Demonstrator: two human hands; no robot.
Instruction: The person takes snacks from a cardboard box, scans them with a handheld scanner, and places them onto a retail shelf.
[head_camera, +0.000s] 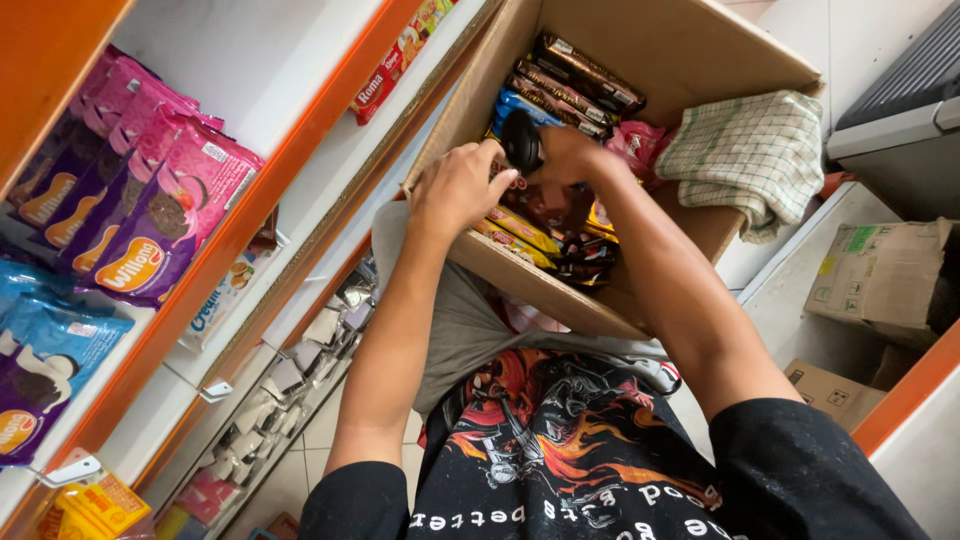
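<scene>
An open cardboard box (545, 290) rests on my lap, filled with snack packs (560, 95) in brown, blue and yellow wrappers. My right hand (570, 160) reaches into the box and grips a small black rounded object (520, 140) above the packs. My left hand (455, 185) lies over the box's near rim, its fingertips curled down among the packs and touching the black object. What the left fingers hold is hidden. A folded green-checked cloth (750, 150) hangs over the box's right wall.
On the left, orange-edged white shelves (250, 215) carry pink biscuit packs (150, 215), blue packs (45, 350) and a red pack (385, 75). Small sachets (290, 375) hang low beside the tiled floor. Cardboard cartons (880, 275) and a grey appliance (900, 120) stand on the right.
</scene>
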